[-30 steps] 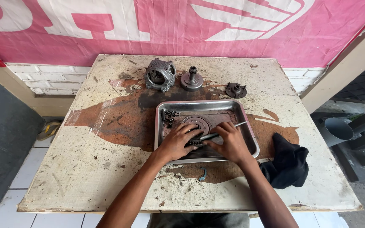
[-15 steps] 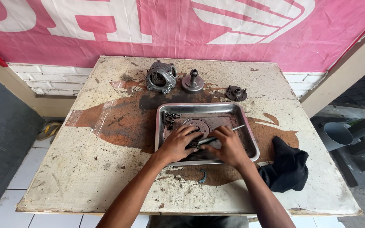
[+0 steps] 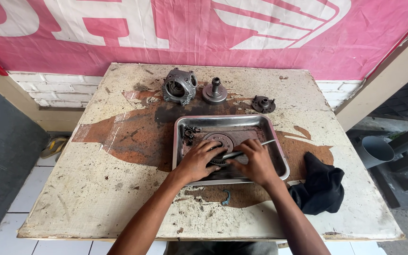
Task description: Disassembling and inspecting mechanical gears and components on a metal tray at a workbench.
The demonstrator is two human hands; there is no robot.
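Beat-up workbench (image 3: 95,198) with peeling paint, pink banner (image 3: 204,33) behind. Nearest the edge, a small curved clip (image 3: 226,197) lies loose and looks easy to knock off. Left hand (image 3: 198,160) presses on the round toothed plate (image 3: 219,141) in the steel tray (image 3: 279,163); right hand (image 3: 257,163) grips a thin metal tool (image 3: 251,148) against it. If that tool slips, I'd say fingers get jabbed or the small bolts (image 3: 189,133) scatter. Farther back sit the housing (image 3: 179,86) and hub (image 3: 214,92).
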